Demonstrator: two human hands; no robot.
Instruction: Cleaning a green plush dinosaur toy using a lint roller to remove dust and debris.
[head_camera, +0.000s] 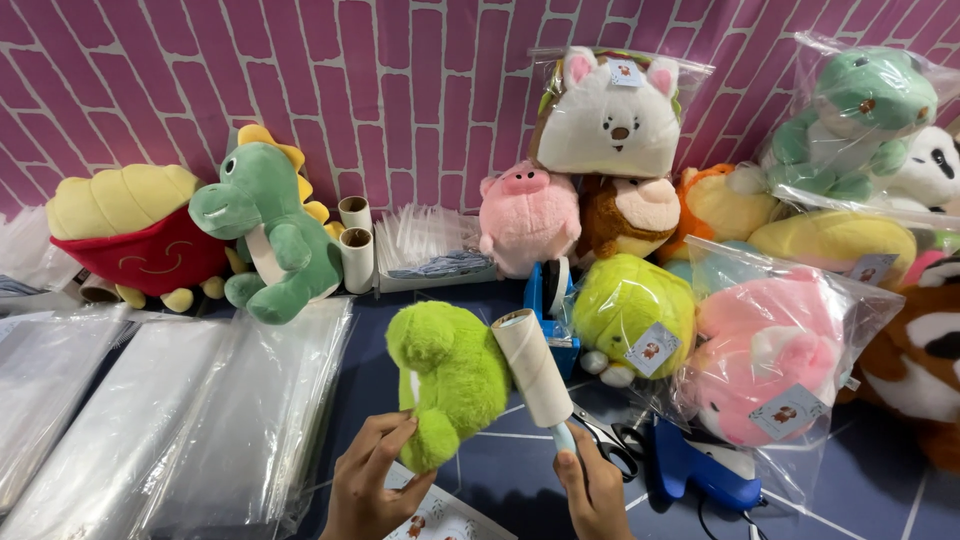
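Observation:
My left hand (368, 480) grips a bright green plush toy (445, 375) from below, holding it up over the dark blue table (880, 500). My right hand (592, 490) holds a lint roller (534, 368) by its light blue handle. The roller's white cylinder leans up and left, touching the right side of the green plush.
Stacks of clear plastic bags (150, 410) lie on the left. A green dinosaur plush (270, 230), a red and yellow plush (135, 235), a pink plush (528, 215) and several bagged plush toys (770, 360) line the pink brick wall. Scissors (610, 435), a blue tagging gun (700, 470) and a blue tape dispenser (548, 300) sit near my right hand.

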